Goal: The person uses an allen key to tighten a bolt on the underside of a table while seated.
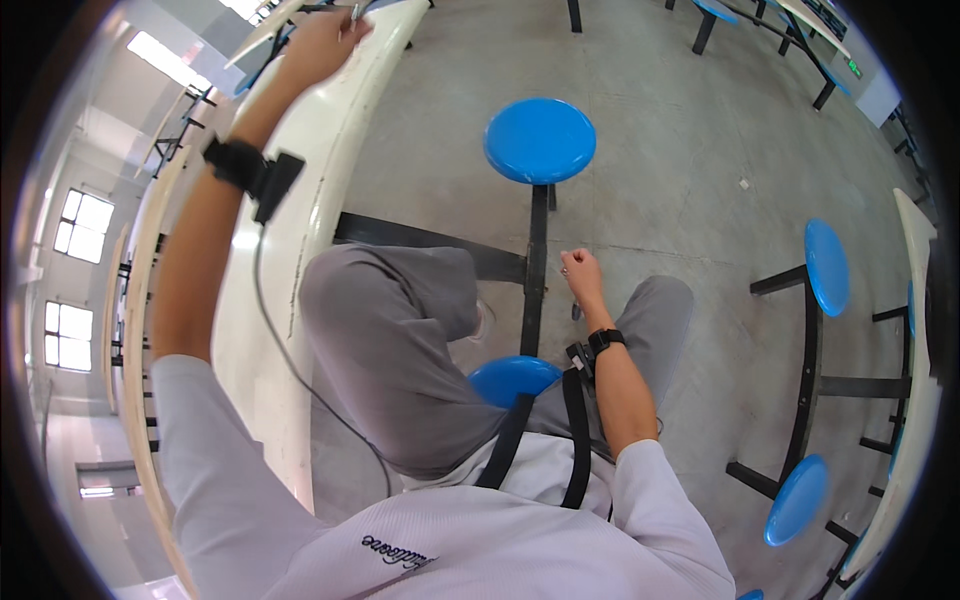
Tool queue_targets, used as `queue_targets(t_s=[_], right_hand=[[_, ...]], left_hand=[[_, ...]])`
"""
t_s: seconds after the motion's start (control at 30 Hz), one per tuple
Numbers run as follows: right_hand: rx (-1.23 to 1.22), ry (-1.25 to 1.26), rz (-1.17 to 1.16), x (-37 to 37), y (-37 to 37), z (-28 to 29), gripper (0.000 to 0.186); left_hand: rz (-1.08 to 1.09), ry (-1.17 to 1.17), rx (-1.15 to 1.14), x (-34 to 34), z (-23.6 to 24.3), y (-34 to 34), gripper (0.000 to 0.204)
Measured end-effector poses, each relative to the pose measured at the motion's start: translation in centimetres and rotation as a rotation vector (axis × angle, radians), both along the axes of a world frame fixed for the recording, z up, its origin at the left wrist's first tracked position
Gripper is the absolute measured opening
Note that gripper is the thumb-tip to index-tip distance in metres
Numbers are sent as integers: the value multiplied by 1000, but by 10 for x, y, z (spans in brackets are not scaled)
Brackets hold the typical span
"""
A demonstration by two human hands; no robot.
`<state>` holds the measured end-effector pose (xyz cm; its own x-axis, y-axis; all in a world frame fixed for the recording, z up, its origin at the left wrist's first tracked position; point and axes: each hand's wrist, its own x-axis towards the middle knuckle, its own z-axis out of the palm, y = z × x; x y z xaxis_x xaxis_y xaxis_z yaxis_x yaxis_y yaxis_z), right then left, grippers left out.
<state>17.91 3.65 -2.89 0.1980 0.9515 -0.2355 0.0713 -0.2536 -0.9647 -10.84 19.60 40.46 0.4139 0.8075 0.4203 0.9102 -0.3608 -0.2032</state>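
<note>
My left arm stretches along the white tabletop (pixel 285 190). At its far end my left hand (pixel 322 48) is closed, its fingertips pinched around a small, thin, shiny piece (pixel 354 14). That piece is too small to name. My right hand (pixel 582 275) hovers between my knees, beside the black bench frame (pixel 537 250), with its fingers curled in. Whether anything sits inside that curl, I cannot make out. A black strap with a small device (pixel 258 175) is on my left forearm, and another band (pixel 605 340) circles my right wrist.
I sit on a blue round stool (pixel 515 378), with a second blue stool (pixel 540 140) ahead. A cable (pixel 285 350) runs from the left forearm device towards my waist. More stools (pixel 826 268) on black frames and another table (pixel 912 240) stand at the right.
</note>
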Motion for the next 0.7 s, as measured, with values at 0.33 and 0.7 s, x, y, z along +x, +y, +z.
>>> queue_targets(t_s=[0.33,0.7], right_hand=[[114,300,-128,20,9,60,24],[163,379,37,12,3,67,29]], left_hand=[[-673,-146,-620,187,-103,-14,21],[-459,-226,-1276,149,-270,-38,22]])
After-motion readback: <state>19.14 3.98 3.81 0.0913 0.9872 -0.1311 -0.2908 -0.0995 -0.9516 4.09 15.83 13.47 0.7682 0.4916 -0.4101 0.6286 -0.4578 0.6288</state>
